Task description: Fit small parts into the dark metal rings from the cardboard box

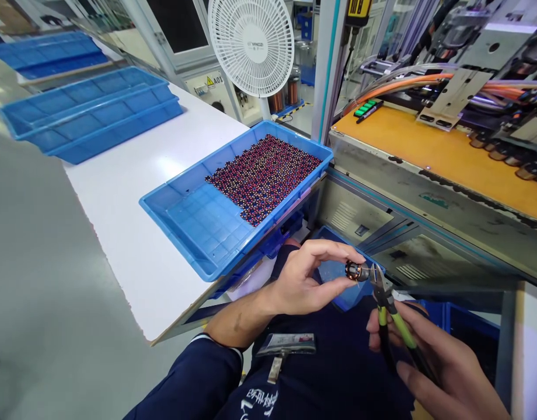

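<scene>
My left hand (306,279) pinches a small copper-wound coil part (355,271) between thumb and fingers, over my lap. My right hand (439,364) grips green-handled cutting pliers (393,315); their jaws touch the right end of the coil. A blue tray (181,213) on the white table holds several rows of the same dark coil parts (266,175) in its far half, while its near half is bare.
Stacked blue trays (89,111) lie at the table's far left. A white fan (251,44) stands behind the tray. To the right is a machine with an orange deck (430,149) and cables. A blue bin (334,274) sits below my hands.
</scene>
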Motion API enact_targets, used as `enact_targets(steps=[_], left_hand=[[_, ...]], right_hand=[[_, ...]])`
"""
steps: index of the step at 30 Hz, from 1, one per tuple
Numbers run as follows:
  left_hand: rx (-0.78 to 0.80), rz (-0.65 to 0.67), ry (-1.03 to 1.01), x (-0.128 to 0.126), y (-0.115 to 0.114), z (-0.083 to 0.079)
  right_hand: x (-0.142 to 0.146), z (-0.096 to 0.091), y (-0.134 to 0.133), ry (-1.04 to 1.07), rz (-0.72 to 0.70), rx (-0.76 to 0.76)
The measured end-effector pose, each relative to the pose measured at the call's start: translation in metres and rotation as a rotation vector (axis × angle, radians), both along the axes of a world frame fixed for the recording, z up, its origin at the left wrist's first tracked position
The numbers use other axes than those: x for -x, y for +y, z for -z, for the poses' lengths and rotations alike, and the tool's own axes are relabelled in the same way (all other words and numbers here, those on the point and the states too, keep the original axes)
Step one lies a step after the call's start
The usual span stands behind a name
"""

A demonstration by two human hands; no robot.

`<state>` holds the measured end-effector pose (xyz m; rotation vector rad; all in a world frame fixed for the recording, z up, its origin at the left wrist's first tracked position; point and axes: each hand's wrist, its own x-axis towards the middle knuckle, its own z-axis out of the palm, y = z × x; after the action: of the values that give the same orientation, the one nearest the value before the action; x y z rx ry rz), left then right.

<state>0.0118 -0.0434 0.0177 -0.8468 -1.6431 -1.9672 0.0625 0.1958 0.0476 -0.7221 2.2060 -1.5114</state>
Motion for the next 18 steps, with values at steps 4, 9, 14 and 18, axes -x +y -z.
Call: enact_targets(steps=[4,9,14,18], left_hand=[[0.000,0.003,-0.006,-0.0001,0.0004,0.0007],[-0.016,0.009,0.005,0.0001,0.0010,0.0020],[-0.006,0.001,-0.012,0.0000,0.0005,0.0033],[0.012,-0.022,-0.022,-0.0003,0.0001,0.0030]], right_hand=[[0.0007,0.0012,0.0016,-0.013,-0.018,-0.004],[-0.0007,0.0026,-0.0010,-0.023,0.017,-0.010],[0.0029,0.0020,-0.0040,0.005,-0.010,-0.030],[0.0045,-0.0002,-0.0034,0.007,-0.002,-0.052]])
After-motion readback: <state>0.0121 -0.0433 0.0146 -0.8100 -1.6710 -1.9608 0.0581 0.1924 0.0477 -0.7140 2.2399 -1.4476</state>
